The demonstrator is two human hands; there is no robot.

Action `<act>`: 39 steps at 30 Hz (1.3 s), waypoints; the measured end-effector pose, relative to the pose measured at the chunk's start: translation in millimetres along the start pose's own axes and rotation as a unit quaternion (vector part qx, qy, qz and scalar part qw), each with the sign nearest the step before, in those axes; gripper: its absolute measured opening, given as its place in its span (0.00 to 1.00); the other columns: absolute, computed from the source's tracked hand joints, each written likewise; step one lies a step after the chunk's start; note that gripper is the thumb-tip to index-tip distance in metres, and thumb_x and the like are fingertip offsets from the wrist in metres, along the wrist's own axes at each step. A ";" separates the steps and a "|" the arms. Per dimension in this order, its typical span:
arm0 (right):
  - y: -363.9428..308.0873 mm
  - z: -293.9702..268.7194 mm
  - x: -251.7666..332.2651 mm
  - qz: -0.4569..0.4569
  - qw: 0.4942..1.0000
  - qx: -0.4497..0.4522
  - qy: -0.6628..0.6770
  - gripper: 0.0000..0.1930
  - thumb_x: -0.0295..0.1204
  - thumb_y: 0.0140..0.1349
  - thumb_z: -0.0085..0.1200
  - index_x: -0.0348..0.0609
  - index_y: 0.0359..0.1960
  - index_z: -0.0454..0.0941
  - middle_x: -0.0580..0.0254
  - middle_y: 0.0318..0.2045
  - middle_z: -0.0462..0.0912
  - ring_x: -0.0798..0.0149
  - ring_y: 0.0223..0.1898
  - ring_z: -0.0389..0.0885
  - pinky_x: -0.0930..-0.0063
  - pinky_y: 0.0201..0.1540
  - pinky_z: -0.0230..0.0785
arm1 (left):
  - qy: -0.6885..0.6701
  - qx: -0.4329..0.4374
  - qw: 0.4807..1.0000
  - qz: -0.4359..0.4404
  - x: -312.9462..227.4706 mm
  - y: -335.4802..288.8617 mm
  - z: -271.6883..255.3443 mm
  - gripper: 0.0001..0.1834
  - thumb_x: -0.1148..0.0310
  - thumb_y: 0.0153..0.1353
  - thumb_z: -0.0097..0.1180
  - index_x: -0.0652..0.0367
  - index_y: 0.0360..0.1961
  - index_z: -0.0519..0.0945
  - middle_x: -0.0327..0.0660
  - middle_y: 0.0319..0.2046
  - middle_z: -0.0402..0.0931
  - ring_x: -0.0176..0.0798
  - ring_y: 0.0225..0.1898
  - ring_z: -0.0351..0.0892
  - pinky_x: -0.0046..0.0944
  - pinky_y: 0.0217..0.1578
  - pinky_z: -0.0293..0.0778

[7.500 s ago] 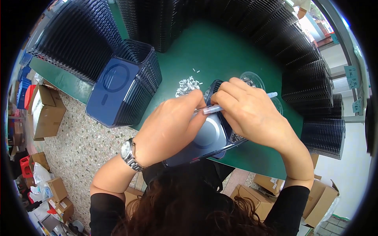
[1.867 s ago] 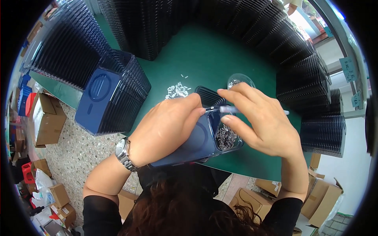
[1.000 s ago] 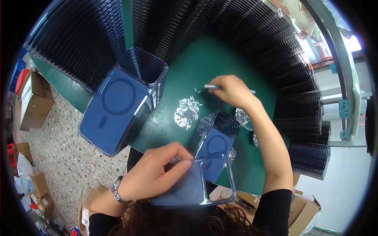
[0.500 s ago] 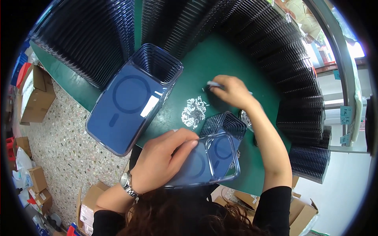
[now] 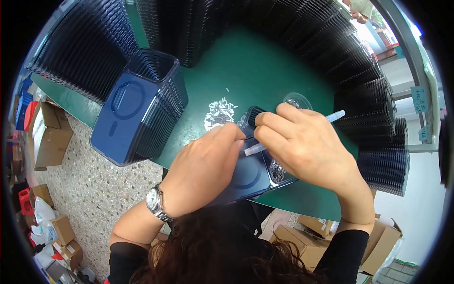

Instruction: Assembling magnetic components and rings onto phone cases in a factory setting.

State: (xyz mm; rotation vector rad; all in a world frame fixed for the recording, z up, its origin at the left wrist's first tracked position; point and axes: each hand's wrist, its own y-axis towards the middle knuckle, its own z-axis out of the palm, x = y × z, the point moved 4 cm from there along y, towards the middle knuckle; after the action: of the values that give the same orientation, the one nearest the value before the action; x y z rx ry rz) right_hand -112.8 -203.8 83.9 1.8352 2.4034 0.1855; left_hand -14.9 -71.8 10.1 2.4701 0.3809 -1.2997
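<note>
My left hand (image 5: pixel 203 163), with a wristwatch (image 5: pixel 153 199) on its wrist, pinches the edge of a clear blue phone case (image 5: pixel 243 168) between thumb and fingers. My right hand (image 5: pixel 307 146) is closed around a slim whitish pen-like tool (image 5: pixel 336 116). One end of the tool reaches the case's upper edge, close to my left fingertips; the fingers partly hide the contact. Beyond the hands lies a pile of small white and silvery pieces (image 5: pixel 220 113). A small stack of cases (image 5: pixel 253 113) sits behind the held case, mostly covered by my right hand.
A tall nested stack of blue phone cases (image 5: pixel 124 123) stands at left on the green table (image 5: pixel 265 61). Long rows of dark cases (image 5: pixel 302 33) line the table's far and right sides. A round clear dish (image 5: pixel 302 99) is beyond my right hand. Cardboard boxes (image 5: pixel 52 135) stand on the floor.
My right hand has come from the far side of the pile back to the held case, bringing the pen-like tool to its edge. The view has shifted slightly.
</note>
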 end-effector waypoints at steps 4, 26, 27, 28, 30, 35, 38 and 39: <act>-14.9 3.5 0.0 0.053 0.998 0.028 0.005 0.13 0.22 0.51 0.66 0.43 0.38 0.77 0.64 0.40 0.82 0.60 0.37 0.80 0.66 0.35 0.77 | 0.012 -0.005 1.000 0.014 -9.0 1.2 7.2 0.06 0.70 0.74 0.53 0.61 0.46 0.74 0.54 0.36 0.81 0.65 0.37 0.82 0.60 0.38 0.76; -64.9 -8.5 2.7 0.190 0.979 -0.059 -0.040 0.10 0.24 0.53 0.60 0.41 0.38 0.79 0.63 0.33 0.80 0.59 0.35 0.82 0.66 0.33 0.79 | 0.172 -0.009 0.980 0.098 -60.1 22.3 7.7 0.04 0.72 0.73 0.54 0.60 0.41 0.73 0.49 0.30 0.79 0.60 0.29 0.83 0.55 0.28 0.78; -67.1 -8.7 3.3 0.195 0.976 -0.084 -0.052 0.10 0.27 0.55 0.63 0.43 0.38 0.80 0.65 0.31 0.78 0.61 0.34 0.81 0.68 0.31 0.77 | 0.179 -0.010 0.978 0.102 -64.9 22.8 6.1 0.04 0.72 0.73 0.54 0.60 0.41 0.73 0.49 0.30 0.79 0.60 0.29 0.83 0.55 0.28 0.78; -68.9 -7.6 1.5 0.197 0.975 -0.092 -0.054 0.10 0.27 0.55 0.63 0.43 0.38 0.80 0.65 0.31 0.78 0.61 0.34 0.81 0.68 0.31 0.77 | 0.179 -0.006 0.978 0.109 -68.7 23.4 4.9 0.04 0.72 0.73 0.55 0.60 0.42 0.74 0.50 0.31 0.80 0.60 0.31 0.84 0.54 0.29 0.79; -75.3 -14.9 -1.3 0.170 0.967 -0.181 -0.060 0.13 0.31 0.58 0.65 0.44 0.43 0.82 0.66 0.33 0.79 0.63 0.33 0.79 0.70 0.30 0.74 | 0.189 -0.003 0.974 0.123 -81.5 23.0 -3.0 0.04 0.73 0.72 0.56 0.61 0.43 0.75 0.50 0.32 0.81 0.60 0.33 0.85 0.53 0.30 0.80; -99.5 -26.7 0.7 0.078 0.933 -0.329 -0.125 0.16 0.36 0.64 0.66 0.45 0.51 0.84 0.63 0.39 0.81 0.66 0.29 0.75 0.73 0.26 0.67 | -0.123 0.175 0.975 0.050 -93.4 28.5 -30.3 0.12 0.73 0.67 0.66 0.68 0.49 0.82 0.43 0.41 0.85 0.35 0.43 0.86 0.36 0.44 0.80; -100.6 -27.6 3.1 0.060 0.901 -0.403 -0.151 0.16 0.38 0.67 0.65 0.46 0.52 0.84 0.62 0.41 0.82 0.67 0.26 0.74 0.75 0.24 0.64 | -0.319 0.248 0.912 -0.068 -74.8 29.8 -16.3 0.19 0.68 0.71 0.64 0.63 0.59 0.76 0.36 0.49 0.80 0.26 0.49 0.76 0.31 0.49 0.73; -99.8 -26.5 2.2 0.059 0.891 -0.420 -0.162 0.16 0.38 0.67 0.64 0.46 0.53 0.84 0.62 0.42 0.82 0.67 0.26 0.74 0.75 0.24 0.65 | -0.343 0.266 0.895 -0.101 -70.3 28.5 -11.1 0.21 0.66 0.72 0.63 0.62 0.61 0.75 0.37 0.50 0.79 0.26 0.50 0.75 0.30 0.50 0.72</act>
State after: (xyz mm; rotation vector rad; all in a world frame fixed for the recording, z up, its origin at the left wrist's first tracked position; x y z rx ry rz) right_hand -212.7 -228.5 93.6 1.4293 1.5863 0.7300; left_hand -34.5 -99.2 78.9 2.1561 0.1004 -2.5138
